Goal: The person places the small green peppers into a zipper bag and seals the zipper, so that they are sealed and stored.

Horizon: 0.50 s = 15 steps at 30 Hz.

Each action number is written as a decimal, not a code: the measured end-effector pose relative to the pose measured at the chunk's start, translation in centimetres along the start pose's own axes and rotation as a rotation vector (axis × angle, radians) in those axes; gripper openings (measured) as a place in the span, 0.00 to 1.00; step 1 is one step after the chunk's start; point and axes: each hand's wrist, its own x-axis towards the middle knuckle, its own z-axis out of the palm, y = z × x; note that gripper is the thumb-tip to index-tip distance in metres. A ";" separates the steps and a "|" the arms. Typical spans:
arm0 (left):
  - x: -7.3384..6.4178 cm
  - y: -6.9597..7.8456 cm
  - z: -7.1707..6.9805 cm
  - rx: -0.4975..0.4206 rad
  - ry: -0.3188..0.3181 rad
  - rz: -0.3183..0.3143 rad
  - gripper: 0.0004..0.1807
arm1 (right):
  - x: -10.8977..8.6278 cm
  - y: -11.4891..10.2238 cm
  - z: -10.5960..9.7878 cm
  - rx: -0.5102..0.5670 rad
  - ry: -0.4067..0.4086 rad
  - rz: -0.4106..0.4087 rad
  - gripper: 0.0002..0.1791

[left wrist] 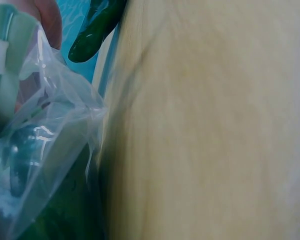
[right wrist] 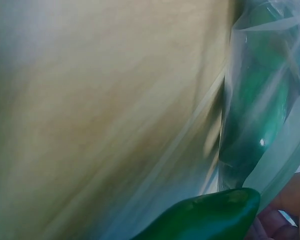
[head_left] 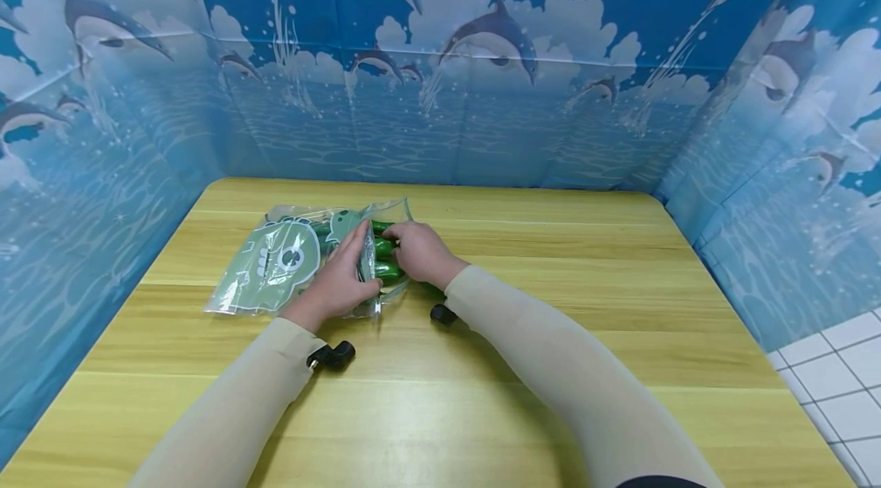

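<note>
A clear zip bag (head_left: 237, 285) with a green cartoon face lies on its side, its mouth toward the right. Across the mouth is my left hand (head_left: 337, 283), which grips the bag by its zip edge, thumb on the near side. Glossy long green peppers (head_left: 388, 271) fill the opening. My right hand (head_left: 421, 252) holds a green pepper at the mouth; its fingertips are partly hidden. In the right wrist view that pepper (right wrist: 205, 215) points at the pale green zip strip (right wrist: 285, 145). The left wrist view shows a dark pepper tip (left wrist: 87, 45) beyond the bag's plastic (left wrist: 65, 95).
The wooden table (head_left: 551, 243) carries the bag left of its middle, toward the far edge. A dolphin-print curtain (head_left: 454, 121) stands behind it and along both sides. White floor tiles (head_left: 840, 373) show at the lower right. Small black wrist cameras (head_left: 333, 356) sit under both sleeves.
</note>
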 end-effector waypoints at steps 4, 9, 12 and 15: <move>0.0 0.1 0.0 0.005 -0.002 0.000 0.61 | 0.1 0.0 0.0 0.018 0.001 0.008 0.22; 0.0 0.1 0.0 0.007 -0.007 -0.003 0.60 | 0.1 0.0 0.0 0.027 0.007 0.018 0.21; -0.1 0.1 0.0 0.009 -0.008 -0.004 0.60 | 0.1 0.0 0.0 0.044 0.005 0.022 0.21; -0.1 0.1 0.0 0.006 -0.007 -0.004 0.60 | 0.1 0.1 0.0 0.059 0.003 0.026 0.20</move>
